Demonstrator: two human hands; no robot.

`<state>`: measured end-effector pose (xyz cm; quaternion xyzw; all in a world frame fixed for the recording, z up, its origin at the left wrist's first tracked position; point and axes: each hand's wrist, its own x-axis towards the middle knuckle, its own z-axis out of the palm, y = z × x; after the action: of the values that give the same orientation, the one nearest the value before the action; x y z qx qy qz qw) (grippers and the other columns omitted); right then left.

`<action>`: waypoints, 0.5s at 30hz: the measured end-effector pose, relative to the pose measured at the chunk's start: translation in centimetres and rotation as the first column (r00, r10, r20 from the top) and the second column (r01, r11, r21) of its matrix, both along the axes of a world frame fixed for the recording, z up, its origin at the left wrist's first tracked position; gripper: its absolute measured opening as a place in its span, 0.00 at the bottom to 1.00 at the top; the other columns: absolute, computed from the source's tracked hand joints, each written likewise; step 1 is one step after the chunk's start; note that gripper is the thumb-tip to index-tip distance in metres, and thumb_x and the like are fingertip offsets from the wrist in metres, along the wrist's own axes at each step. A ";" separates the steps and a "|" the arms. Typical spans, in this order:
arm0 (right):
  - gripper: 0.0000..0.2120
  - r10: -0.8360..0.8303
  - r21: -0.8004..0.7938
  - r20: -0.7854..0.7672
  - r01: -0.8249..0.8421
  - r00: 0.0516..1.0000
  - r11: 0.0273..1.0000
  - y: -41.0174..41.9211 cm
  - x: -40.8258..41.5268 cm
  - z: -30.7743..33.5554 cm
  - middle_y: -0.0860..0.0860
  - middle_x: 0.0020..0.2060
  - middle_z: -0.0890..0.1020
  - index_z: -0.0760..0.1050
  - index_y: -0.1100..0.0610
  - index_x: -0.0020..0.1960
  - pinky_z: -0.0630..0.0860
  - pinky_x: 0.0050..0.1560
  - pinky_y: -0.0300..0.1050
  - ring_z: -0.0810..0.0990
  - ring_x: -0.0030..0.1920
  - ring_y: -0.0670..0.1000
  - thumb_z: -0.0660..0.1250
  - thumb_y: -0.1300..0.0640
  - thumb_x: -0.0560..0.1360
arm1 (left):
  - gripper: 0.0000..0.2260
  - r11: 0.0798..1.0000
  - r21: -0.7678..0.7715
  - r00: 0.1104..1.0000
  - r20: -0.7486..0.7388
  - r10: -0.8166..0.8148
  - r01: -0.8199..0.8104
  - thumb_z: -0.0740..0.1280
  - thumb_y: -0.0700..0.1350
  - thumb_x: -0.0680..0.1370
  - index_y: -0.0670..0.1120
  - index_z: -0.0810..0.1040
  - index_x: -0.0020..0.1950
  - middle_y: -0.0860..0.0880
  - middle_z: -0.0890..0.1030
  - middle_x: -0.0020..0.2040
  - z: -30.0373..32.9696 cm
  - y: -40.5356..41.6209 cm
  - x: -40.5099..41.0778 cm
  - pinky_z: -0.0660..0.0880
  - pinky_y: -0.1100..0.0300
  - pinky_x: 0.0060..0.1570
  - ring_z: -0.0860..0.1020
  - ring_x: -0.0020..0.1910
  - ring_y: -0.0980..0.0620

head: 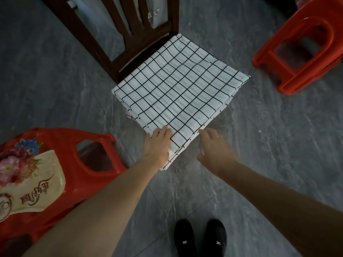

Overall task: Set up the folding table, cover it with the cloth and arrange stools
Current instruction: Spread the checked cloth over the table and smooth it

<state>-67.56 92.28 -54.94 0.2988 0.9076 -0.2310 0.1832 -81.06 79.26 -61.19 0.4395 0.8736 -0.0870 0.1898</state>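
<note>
Right now your left hand (157, 145) is resting on the near corner of the folded checked cloth (178, 89), fingers laid fairly straight over its layered edge, while your right hand (215, 151) is hovering just beside that corner with fingers loosely spread, grasping nothing. That cloth is lying on the seat of a dark wooden chair (115, 34). One red stool (96, 154) is standing at your left, another red stool (300, 52) is sitting at far right on the grey floor (259, 145)

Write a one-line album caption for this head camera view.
Both hands, left hand and right hand, reach the folded checked cloth on a wooden chair.
</note>
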 end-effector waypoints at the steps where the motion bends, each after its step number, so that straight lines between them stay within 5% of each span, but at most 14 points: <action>1: 0.29 0.005 -0.011 -0.006 -0.005 1.000 1.000 0.1 -0.1 -0.2 0.54 0.72 0.61 0.56 0.54 0.75 0.71 0.63 0.54 0.66 0.68 0.57 0.64 0.55 0.77 | 0.34 1.000 0.005 1.000 -0.019 -0.008 0.008 0.71 0.48 0.74 0.48 0.56 0.74 0.49 0.58 0.75 -0.2 -0.1 -0.2 0.63 0.47 0.70 0.59 0.74 0.47; 8: 0.34 0.083 -0.055 0.034 -0.081 0.996 0.995 0.3 -0.1 -1.1 0.54 0.75 0.56 0.53 0.52 0.77 0.69 0.65 0.55 0.62 0.72 0.57 0.66 0.57 0.76 | 0.30 0.998 0.058 0.998 -0.054 -0.022 0.025 0.74 0.43 0.71 0.48 0.65 0.68 0.49 0.69 0.67 -0.5 0.5 -0.5 0.70 0.51 0.62 0.69 0.64 0.47; 15: 0.39 0.072 -0.076 -0.012 -0.073 0.997 0.994 0.6 -0.1 -1.0 0.54 0.76 0.54 0.52 0.53 0.78 0.69 0.65 0.54 0.60 0.73 0.57 0.69 0.59 0.73 | 0.13 0.983 0.180 0.998 0.051 -0.041 0.032 0.63 0.41 0.78 0.49 0.74 0.63 0.51 0.79 0.52 2.3 1.9 -0.7 0.70 0.54 0.54 0.77 0.53 0.49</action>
<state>-67.68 92.88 -55.93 0.2574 0.9092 -0.2600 0.1986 -81.76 81.20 -58.87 0.4730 0.8642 0.0006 0.1715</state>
